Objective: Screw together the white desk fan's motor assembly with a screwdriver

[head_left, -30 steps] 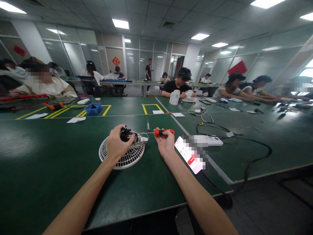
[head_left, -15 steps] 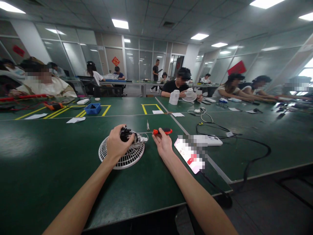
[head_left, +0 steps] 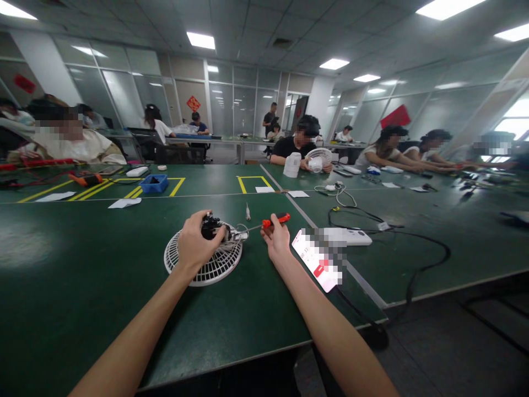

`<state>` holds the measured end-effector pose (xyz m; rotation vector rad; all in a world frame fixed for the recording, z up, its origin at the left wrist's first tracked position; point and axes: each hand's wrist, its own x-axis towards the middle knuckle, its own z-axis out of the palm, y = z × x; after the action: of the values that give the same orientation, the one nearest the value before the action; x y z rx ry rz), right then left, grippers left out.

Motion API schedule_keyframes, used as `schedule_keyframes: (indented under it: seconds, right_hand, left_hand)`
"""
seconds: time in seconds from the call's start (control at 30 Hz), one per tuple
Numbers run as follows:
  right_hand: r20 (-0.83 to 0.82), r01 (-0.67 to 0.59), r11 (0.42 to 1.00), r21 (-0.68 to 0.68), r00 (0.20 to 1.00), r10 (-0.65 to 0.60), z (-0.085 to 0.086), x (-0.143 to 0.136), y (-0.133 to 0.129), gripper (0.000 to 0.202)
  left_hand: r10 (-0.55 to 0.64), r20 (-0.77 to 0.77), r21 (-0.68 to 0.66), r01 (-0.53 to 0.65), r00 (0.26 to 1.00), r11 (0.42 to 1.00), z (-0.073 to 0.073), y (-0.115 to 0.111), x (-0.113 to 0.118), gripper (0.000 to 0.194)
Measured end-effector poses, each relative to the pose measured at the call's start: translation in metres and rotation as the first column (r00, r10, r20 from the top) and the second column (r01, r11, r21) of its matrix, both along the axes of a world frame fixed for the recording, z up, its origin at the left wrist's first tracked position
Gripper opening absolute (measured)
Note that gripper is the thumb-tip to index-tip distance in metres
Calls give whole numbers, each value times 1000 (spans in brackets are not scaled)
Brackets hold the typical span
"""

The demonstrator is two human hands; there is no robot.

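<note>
A round white fan grille [head_left: 215, 267] lies on the green table, with a black fan motor [head_left: 211, 226] and white wiring on top of it. My left hand [head_left: 195, 240] is wrapped round the motor from the left, thumb on its near side. In my right hand [head_left: 276, 238] is a red and black screwdriver [head_left: 276, 220], gripped by its handle. The shaft points left toward the white part beside the motor; whether its tip touches is too small to tell. Behind them lies a small, thin screwdriver-like tool [head_left: 248, 211].
Right of my right hand lie a lit phone [head_left: 314, 262] and a white power strip [head_left: 351, 237] with black cables. Farther back are a blue bin [head_left: 154, 183], paper slips [head_left: 124, 203] and yellow tape marks. Across the table a person [head_left: 303, 140] holds another fan grille.
The screwdriver has tilted, its handle end rising while the shaft slopes down to the left. My left hand stays on the motor. The person opposite has turned their fan part.
</note>
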<state>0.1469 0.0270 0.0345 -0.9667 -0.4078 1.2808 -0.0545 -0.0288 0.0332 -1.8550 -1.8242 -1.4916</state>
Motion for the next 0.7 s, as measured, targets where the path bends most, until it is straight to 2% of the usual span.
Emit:
schedule_keyframes:
  seconds: [0.2,0.27,0.33,0.4,0.5,0.6,0.7]
  right_hand:
    - [82,50,996,-69,996,-45,-6,4,11,22]
    - [189,37,995,-89,982,-20,-8,8,15,21]
    - [362,-10,995,-101,931,47,-11,11,20,16]
    - [602,-52,996,-72,794,85,-14,15,22,17]
    - [894,-115,993,-33,440,80,-17,17,20,45]
    - [990,-186,980,-71,108,92,-19,17,16,55]
    - [988,-179,978,-109,-124,88,-21,15,13,51]
  left_hand:
    - [8,-4,1,-8,1000,1000,-1,1,-1,55]
    - [6,-6,0,-6,1000,1000,-1,1,-1,55]
    - [4,-7,5,-4,1000,1000,-1,1,-1,55]
    - [2,-7,11,-2,1000,1000,-1,1,-1,54]
    - [-3,-10,11,3,1000,1000,-2,2,-1,54]
    - [-9,-11,8,10,1000,1000,-3,3,-2,53]
    - [-16,-15,6,16,1000,1000,-4,4,-3,53]
